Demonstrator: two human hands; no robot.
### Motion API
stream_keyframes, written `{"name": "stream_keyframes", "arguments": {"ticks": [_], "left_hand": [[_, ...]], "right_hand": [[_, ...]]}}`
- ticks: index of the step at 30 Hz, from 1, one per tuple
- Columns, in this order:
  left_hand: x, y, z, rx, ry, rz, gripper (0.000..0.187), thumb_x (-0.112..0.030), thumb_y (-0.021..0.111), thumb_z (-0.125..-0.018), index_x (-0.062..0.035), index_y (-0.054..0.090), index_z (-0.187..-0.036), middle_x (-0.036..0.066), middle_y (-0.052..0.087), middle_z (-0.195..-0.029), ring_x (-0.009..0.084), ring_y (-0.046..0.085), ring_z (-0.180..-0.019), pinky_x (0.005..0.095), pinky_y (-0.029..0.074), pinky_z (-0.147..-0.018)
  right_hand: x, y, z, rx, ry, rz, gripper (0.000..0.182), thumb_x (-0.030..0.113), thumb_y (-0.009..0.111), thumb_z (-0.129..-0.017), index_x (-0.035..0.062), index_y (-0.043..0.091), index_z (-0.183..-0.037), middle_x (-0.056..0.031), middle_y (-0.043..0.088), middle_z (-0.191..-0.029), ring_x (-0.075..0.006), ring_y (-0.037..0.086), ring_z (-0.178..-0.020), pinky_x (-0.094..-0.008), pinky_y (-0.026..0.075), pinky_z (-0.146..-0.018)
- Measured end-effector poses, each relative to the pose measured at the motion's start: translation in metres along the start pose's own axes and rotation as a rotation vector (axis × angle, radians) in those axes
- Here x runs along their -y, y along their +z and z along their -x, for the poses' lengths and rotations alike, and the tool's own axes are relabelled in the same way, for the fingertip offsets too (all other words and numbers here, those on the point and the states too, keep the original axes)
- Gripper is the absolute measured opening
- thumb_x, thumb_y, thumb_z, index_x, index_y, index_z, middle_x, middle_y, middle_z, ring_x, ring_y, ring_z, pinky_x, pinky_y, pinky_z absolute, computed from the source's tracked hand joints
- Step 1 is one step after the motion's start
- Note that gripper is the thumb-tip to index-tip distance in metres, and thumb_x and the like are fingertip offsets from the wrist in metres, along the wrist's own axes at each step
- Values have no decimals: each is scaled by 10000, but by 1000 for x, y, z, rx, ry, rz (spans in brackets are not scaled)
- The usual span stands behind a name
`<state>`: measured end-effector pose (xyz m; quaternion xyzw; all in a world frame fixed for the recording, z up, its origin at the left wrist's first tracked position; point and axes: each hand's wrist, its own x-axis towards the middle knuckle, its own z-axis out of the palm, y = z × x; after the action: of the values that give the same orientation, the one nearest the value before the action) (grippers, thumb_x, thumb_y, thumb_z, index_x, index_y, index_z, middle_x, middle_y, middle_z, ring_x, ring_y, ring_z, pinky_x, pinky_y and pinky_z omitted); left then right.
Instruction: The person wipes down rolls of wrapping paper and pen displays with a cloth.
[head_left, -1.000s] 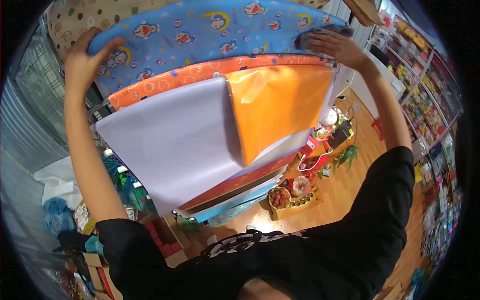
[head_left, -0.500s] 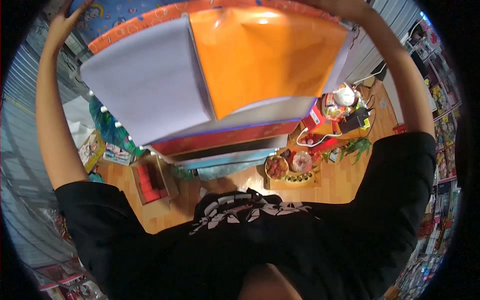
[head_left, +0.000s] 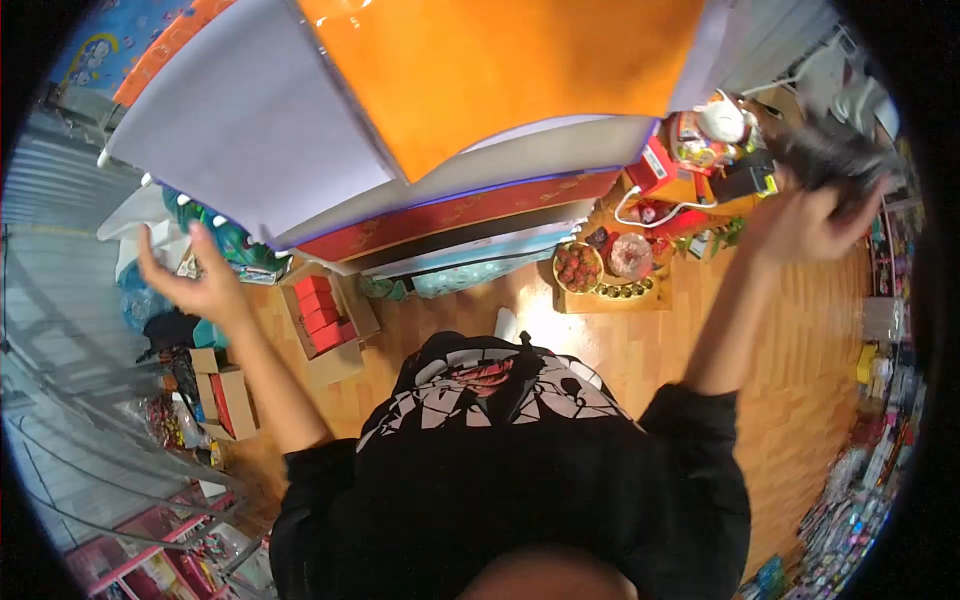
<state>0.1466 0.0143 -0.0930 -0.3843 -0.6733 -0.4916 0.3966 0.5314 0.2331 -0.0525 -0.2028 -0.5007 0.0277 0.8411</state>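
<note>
An orange sheet (head_left: pixel 520 70) and a pale lavender sheet (head_left: pixel 240 110) hang over the front of a wide stack or table ahead of me. Below their edges shows a red patterned band (head_left: pixel 460 215). My left hand (head_left: pixel 195 275) is raised at the left, below the lavender sheet's corner, fingers spread and nothing in them. At the right, clear of the sheets, my right hand (head_left: pixel 815 225) has its fingers curled round a dark, motion-blurred object (head_left: pixel 838 160), whose kind I cannot make out.
An open cardboard box (head_left: pixel 350 295) with red packs stands on the wooden floor (head_left: pixel 800 340). Right of centre, a low wooden table (head_left: pixel 650 298) bears a bowl of red fruit (head_left: pixel 578 267). A white lucky-cat figure (head_left: pixel 722 118) is behind it. Packed shelves line the right side.
Both hands have come down from the top edge of the sheets. My left hand is now open lower left; my right hand is at the right with a dark object. The view has shifted.
</note>
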Motion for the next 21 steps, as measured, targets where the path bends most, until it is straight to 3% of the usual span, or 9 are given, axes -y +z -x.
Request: {"name": "stream_keyframes", "arguments": {"ticks": [2,4,6,7,11,12,16,17,21], "left_hand": [[47,9,37,-81,-501,146,435,-210,614,-766,50,453,-1077,165,471,-1108,243,444,-1006,316,333,-872],[124,15,63,72,-748,55,431,-302,526,-825,60,459,-1048,182,478,-1077,260,449,-980,331,337,-854],[180,29,104,251,-533,-100,463,-353,319,-899,60,473,-1040,175,511,-1017,318,455,-971,355,332,-871],[153,28,97,392,-664,-77,443,-322,323,-900,64,465,-1064,186,508,-1045,300,459,-1011,337,328,-893],[171,49,126,301,-628,133,333,-257,452,-853,34,526,-995,185,561,-931,247,530,-877,343,398,-787],[175,50,123,433,-626,235,264,-235,469,-839,1,557,-917,187,570,-815,269,546,-782,360,411,-711],[171,54,128,353,-543,285,170,-178,483,-827,-20,544,-844,184,536,-710,305,519,-655,351,397,-578],[180,60,133,329,-562,368,147,-155,508,-810,-24,534,-872,169,540,-719,290,524,-656,345,405,-586],[159,45,124,126,-462,455,247,-111,593,-749,-30,502,-964,95,560,-754,230,538,-661,315,426,-640]], "right_hand": [[-17,-12,68,-16,244,221,403,-73,376,-790,-35,396,-1191,-167,383,-1240,-253,427,-1082,-352,385,-874],[-21,-4,130,72,545,252,404,-11,361,-842,-36,324,-1243,-175,305,-1298,-239,338,-1165,-330,293,-959],[-22,17,170,53,713,63,421,17,357,-857,-31,279,-1267,-184,257,-1324,-245,298,-1196,-334,246,-984],[-32,26,187,93,691,124,437,30,354,-862,-30,244,-1280,-197,235,-1332,-257,272,-1214,-335,214,-1002],[-39,75,226,175,416,484,440,48,349,-864,-56,224,-1273,-201,238,-1322,-258,334,-1163,-328,248,-975],[-39,86,237,111,408,237,459,68,409,-852,-23,253,-1274,-205,202,-1335,-287,266,-1207,-365,212,-1008],[32,120,295,196,724,14,594,10,490,-787,-30,162,-1281,-180,223,-1314,-270,336,-1141,-392,268,-975],[32,118,307,448,718,19,603,27,496,-772,-66,159,-1264,-194,226,-1302,-268,317,-1152,-401,236,-984],[64,96,346,704,383,209,437,77,423,-799,-83,329,-1195,-252,294,-1242,-351,309,-1155,-411,209,-980]]}}
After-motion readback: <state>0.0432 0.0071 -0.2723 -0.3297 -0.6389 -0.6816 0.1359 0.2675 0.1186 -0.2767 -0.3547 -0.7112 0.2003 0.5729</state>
